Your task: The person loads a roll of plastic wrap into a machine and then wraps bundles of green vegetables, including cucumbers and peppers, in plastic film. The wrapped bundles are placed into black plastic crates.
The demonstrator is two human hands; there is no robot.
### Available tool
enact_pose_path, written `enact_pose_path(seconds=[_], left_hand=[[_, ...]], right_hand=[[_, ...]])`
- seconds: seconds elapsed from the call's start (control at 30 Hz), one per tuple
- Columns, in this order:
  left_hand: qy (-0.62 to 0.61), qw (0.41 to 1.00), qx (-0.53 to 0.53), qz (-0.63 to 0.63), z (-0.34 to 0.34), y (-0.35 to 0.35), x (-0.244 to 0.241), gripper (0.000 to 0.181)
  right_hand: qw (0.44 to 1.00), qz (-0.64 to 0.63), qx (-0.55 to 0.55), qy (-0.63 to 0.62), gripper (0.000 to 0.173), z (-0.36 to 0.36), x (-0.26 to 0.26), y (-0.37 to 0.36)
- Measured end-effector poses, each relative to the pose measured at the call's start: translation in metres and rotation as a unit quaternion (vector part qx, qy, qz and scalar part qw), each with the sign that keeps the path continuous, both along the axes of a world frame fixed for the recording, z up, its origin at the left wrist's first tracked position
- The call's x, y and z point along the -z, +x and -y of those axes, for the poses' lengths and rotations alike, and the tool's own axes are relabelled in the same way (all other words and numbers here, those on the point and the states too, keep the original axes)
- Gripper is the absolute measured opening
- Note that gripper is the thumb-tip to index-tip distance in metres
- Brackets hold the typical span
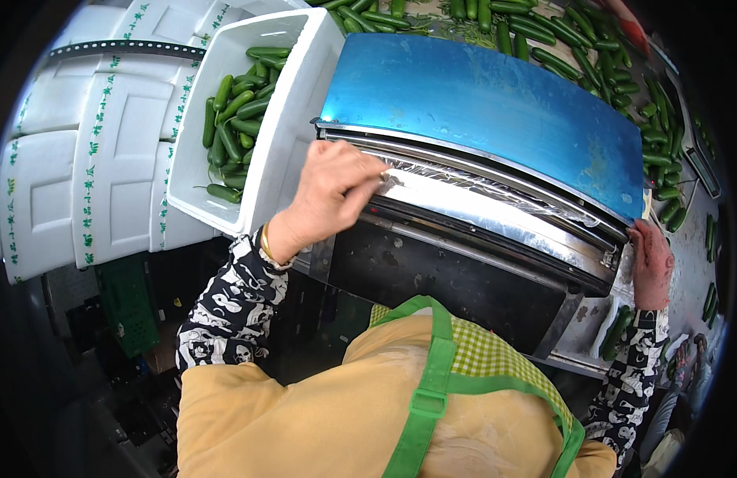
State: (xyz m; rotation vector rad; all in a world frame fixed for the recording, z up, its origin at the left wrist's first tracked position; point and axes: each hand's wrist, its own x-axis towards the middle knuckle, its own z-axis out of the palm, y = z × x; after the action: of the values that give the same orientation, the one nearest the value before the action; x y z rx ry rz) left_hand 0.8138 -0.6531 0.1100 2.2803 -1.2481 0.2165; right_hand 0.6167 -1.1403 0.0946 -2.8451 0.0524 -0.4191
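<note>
A film-wrapping machine with a blue top plate [482, 119] stands before me. Clear plastic film [464, 179] lies gathered along the metal slot at its front. My left hand [338, 191] is at the slot's left end, thumb and fingertips pinched on the film's edge. At the plate's front right corner is my right hand [650, 263]; its fingers touch the corner, and whether they grip it is hidden. Below that hand, a white tray [601, 328] with green cucumbers [617, 334] rests on the metal surface, partly covered by my sleeve.
A white foam box [287, 113] of small cucumbers [240, 113] abuts the machine's left side. Stacked foam boxes [123, 161] bearing printed writing fill the far left. Loose cucumbers [559, 36] spread behind and to the right. Another person's hand [628, 15] shows top right, above a device with a display [703, 172].
</note>
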Motion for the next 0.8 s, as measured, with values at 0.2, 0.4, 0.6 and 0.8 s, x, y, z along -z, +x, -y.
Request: enact_pose_path(seconds=[0.2, 0.4, 0.6, 0.8], left_hand=[[0.068, 0.940, -0.285, 0.177, -0.014, 0.034, -0.014, 0.026], [0.095, 0.963, -0.210, 0.139, -0.038, 0.059, 0.005, 0.018], [0.080, 0.962, -0.148, 0.216, -0.044, 0.066, 0.015, 0.008], [0.081, 0.958, -0.210, 0.177, -0.044, 0.063, -0.001, 0.029]], right_hand=[[1.000, -0.011, -0.001, -0.011, 0.017, 0.006, 0.004, -0.005], [1.000, 0.017, -0.007, -0.025, 0.015, -0.008, -0.004, 0.002], [1.000, 0.004, -0.005, -0.022, 0.016, -0.018, -0.014, 0.004], [0.997, 0.081, 0.000, -0.013, 0.013, -0.018, -0.028, 0.004]])
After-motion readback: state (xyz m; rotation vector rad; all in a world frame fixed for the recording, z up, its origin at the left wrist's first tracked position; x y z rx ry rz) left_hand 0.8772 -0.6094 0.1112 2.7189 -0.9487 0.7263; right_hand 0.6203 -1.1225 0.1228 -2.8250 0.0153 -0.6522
